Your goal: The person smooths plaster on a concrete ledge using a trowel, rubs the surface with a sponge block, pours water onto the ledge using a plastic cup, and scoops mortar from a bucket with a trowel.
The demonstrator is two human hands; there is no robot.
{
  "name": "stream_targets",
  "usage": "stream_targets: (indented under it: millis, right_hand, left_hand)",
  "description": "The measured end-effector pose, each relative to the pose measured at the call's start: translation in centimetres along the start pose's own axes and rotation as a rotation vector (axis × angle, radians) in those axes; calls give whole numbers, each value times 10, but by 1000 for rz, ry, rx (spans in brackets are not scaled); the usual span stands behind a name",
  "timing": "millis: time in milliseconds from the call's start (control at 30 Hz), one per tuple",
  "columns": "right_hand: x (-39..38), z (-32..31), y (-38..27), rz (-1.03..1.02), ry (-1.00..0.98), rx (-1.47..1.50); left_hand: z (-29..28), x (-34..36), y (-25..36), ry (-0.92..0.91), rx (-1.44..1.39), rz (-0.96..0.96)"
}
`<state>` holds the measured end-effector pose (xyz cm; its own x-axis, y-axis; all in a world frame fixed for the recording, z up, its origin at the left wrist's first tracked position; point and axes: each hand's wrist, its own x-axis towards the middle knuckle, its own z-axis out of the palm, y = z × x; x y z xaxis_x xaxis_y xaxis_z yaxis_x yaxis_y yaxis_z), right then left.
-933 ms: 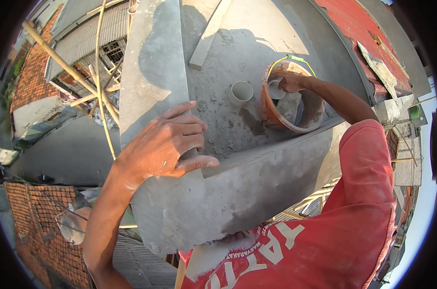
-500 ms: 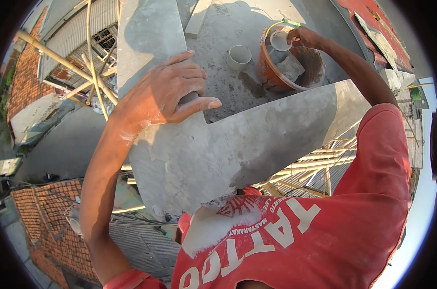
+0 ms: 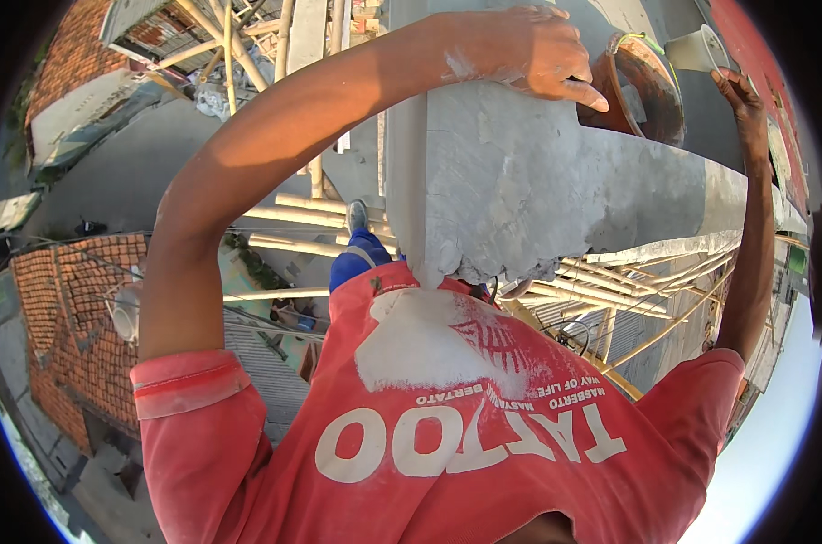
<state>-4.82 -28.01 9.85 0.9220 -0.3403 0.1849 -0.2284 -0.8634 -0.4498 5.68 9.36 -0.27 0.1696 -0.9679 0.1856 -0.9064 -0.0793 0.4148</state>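
My left hand [image 3: 556, 59], dusted with grey, rests over the top of a grey concrete wall [image 3: 511, 172]. Its thumb stretches toward the bucket, and nothing shows in its fingers. Past the wall stands an orange-brown bucket [image 3: 610, 95] with a yellow-green handle; a grey piece shows inside it. My right hand [image 3: 744, 95] is beyond the bucket's right side, its fingers closed on the rim of a tilted white cup [image 3: 690, 53]. What the cup contains cannot be seen.
Bamboo scaffold poles [image 3: 610, 290] run below the wall. My shoe [image 3: 357, 216] is by other poles [image 3: 302, 216] on the left. Tiled roofs [image 3: 76, 299] and paved ground [image 3: 139, 218] lie far below. A red surface [image 3: 755, 54] edges the far right.
My view has swung left, so wall and bucket appear farther right. The right hand has lifted the cup out of the bucket and moved it rightward. My left hand still rests on the wall.
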Motion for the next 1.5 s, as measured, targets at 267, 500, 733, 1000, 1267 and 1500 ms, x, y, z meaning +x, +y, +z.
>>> stream_targets:
  millis: [267,500,733,1000,1267,1500]
  right_hand:
    - [-43,38,-14,101,4,16]
    - [-40,78,-3,187,-65,69]
    - [-46,78,-13,150,-32,-44]
    - [-82,67,-109,25,98,70]
    - [-161,11,-169,-137,31,-115]
    - [-237,2,-227,-155,-66,-236]
  left_hand:
    - [-2,-9,3,89,-6,154]
    - [1,-1,4,126,92,257]
    - [-11,-7,9,102,194,343]
    - [0,-10,-21,153,200,452]
    - [-24,-3,-9,-50,108,430]
    - [-25,-7,-10,-69,86,388]
